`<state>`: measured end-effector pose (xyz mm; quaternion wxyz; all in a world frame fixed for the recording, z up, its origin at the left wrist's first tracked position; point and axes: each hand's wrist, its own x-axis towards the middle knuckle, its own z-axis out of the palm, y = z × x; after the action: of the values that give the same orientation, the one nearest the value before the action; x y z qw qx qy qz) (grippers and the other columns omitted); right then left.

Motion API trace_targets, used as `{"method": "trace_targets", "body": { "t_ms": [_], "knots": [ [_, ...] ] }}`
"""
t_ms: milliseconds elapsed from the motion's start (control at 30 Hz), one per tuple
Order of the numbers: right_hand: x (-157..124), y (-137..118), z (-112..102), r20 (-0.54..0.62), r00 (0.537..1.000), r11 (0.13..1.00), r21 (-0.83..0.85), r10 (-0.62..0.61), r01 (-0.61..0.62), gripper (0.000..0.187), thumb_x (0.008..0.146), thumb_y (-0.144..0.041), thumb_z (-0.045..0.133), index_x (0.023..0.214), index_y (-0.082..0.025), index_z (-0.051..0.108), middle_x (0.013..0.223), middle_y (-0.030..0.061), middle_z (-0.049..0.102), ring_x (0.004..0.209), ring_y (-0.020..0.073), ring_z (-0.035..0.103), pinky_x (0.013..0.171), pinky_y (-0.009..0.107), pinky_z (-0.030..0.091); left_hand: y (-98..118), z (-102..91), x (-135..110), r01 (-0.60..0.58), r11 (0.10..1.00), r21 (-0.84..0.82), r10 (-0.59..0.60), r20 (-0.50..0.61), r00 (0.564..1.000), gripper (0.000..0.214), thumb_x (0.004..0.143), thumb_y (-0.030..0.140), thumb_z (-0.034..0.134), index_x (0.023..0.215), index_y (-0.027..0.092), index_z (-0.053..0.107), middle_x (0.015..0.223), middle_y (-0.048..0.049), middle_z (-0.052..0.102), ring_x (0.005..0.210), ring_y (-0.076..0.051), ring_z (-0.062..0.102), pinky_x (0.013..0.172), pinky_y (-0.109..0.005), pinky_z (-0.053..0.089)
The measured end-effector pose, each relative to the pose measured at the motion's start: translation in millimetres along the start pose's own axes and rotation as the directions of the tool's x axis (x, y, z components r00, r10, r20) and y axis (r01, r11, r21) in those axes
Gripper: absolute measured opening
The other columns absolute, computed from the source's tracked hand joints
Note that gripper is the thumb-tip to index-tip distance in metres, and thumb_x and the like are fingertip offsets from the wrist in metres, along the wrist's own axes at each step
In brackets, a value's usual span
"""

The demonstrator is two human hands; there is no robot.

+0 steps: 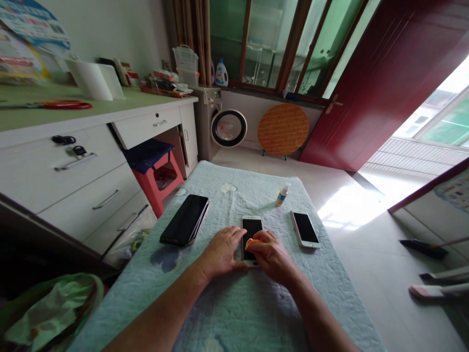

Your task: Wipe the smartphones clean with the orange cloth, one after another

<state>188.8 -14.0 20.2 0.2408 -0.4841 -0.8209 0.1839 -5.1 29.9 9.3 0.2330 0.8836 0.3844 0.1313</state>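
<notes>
A white-framed smartphone (252, 223) with a dark screen lies face up on the cloth-covered table (220, 313). My left hand (221, 250) grips its left side, fingertips at the upper edge and thumb by the lower corner. Pinched in my right hand (275, 259) is a small orange cloth (252, 243), pressed on the screen. To the left lies a stack of larger black phones (186, 219). A second white smartphone (305, 229) rests to the right, face up. Behind it stands a small spray bottle (282, 195) with a white cap.
A desk with drawers (84, 166) runs along the left, with a pink stool (157, 178) under it. Beyond the table are a washing machine with its door open (229, 128) and a round wooden tabletop (284, 128). A lined basket (51, 308) sits at lower left.
</notes>
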Motion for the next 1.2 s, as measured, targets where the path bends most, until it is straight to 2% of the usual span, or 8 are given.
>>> {"method": "trace_targets", "body": {
  "t_ms": [133, 233, 367, 533, 733, 833, 933, 1200],
  "knots": [
    [-1, -9, -5, 0.1, 0.991, 0.996, 0.012, -0.086, 0.085, 0.023, 0.076, -0.005, 0.051, 0.077, -0.022, 0.067, 0.089, 0.0006, 0.06, 0.088, 0.0158, 0.051, 0.092, 0.035, 0.033, -1, 0.1, 0, -0.016, 1.0, 0.005, 0.016, -0.025, 1.0, 0.084, 0.064, 0.064, 0.071, 0.128, 0.014, 0.049, 0.128, -0.0158, 0.054, 0.12, -0.032, 0.049, 0.106, -0.043, 0.035],
    [0, -7, -6, 0.097, 0.993, 0.998, 0.004, -0.064, 0.064, 0.027, 0.073, -0.003, 0.049, 0.081, -0.022, 0.067, 0.094, 0.0007, 0.061, 0.089, 0.0158, 0.051, 0.091, 0.034, 0.033, -1, 0.3, 0, -0.028, 1.0, 0.015, 0.028, -0.033, 0.999, 0.079, 0.064, 0.062, 0.072, 0.124, 0.016, 0.052, 0.124, -0.0136, 0.056, 0.116, -0.031, 0.051, 0.104, -0.042, 0.037],
    [4, 7, -4, 0.005, 0.998, 0.994, -0.081, 0.067, -0.067, 0.027, 0.082, -0.012, 0.049, 0.097, -0.025, 0.067, 0.106, 0.0024, 0.059, 0.096, 0.0188, 0.048, 0.089, 0.033, 0.034, 0, -1.0, 0, -0.036, 0.999, 0.032, 0.037, -0.027, 0.999, 0.077, 0.063, 0.061, 0.074, 0.123, 0.017, 0.053, 0.121, -0.011, 0.057, 0.113, -0.03, 0.053, 0.102, -0.041, 0.039],
    [13, 24, -1, -0.114, 0.958, 0.935, -0.212, 0.264, -0.283, 0.03, 0.093, -0.032, 0.043, 0.117, -0.03, 0.061, 0.12, 0.003, 0.055, 0.104, 0.0223, 0.045, 0.09, 0.037, 0.034, 0, -0.8, 0, -0.045, 0.997, 0.069, 0.047, -0.026, 0.999, 0.076, 0.062, 0.053, 0.077, 0.123, 0.013, 0.054, 0.12, -0.0122, 0.057, 0.112, -0.03, 0.052, 0.102, -0.04, 0.038],
    [18, 29, 8, -0.148, 0.932, 0.884, -0.297, 0.331, -0.361, 0.04, 0.091, -0.038, 0.046, 0.129, -0.029, 0.052, 0.133, 0.0046, 0.048, 0.114, 0.0265, 0.039, 0.094, 0.041, 0.033, -1, 1.0, 0, -0.039, 0.996, 0.076, 0.042, -0.031, 0.999, 0.074, 0.063, 0.052, 0.076, 0.124, 0.017, 0.054, 0.123, -0.0117, 0.056, 0.115, -0.029, 0.051, 0.103, -0.04, 0.037],
    [18, 24, 10, -0.136, 0.944, 0.897, -0.295, 0.3, -0.328, 0.043, 0.087, -0.039, 0.052, 0.129, -0.03, 0.052, 0.134, 0.004, 0.048, 0.116, 0.0273, 0.038, 0.096, 0.042, 0.032, -1, 1.2, 0, -0.037, 0.997, 0.07, 0.039, -0.033, 0.999, 0.074, 0.064, 0.054, 0.075, 0.125, 0.018, 0.053, 0.125, -0.0119, 0.055, 0.117, -0.03, 0.051, 0.104, -0.041, 0.036],
    [17, 16, 8, -0.094, 0.968, 0.934, -0.254, 0.233, -0.25, 0.044, 0.085, -0.03, 0.055, 0.129, -0.031, 0.053, 0.133, 0.0022, 0.05, 0.113, 0.0251, 0.04, 0.096, 0.04, 0.031, -1, 1.5, 0, -0.035, 0.998, 0.057, 0.038, -0.036, 0.999, 0.075, 0.063, 0.056, 0.075, 0.123, 0.017, 0.053, 0.126, -0.0126, 0.055, 0.117, -0.031, 0.051, 0.104, -0.042, 0.036],
    [3, -6, 3, 0.044, 0.999, 0.997, -0.075, 0.012, -0.009, 0.047, 0.079, -0.004, 0.045, 0.112, -0.031, 0.067, 0.115, 0.0004, 0.061, 0.098, 0.0192, 0.047, 0.092, 0.035, 0.034, 1, 2.8, -1, 0.024, 1.0, 0.015, -0.024, -0.026, 0.999, 0.09, 0.065, 0.051, 0.075, 0.136, 0.015, 0.034, 0.136, -0.0165, 0.049, 0.126, -0.029, 0.046, 0.107, -0.043, 0.034]
  ]
}}
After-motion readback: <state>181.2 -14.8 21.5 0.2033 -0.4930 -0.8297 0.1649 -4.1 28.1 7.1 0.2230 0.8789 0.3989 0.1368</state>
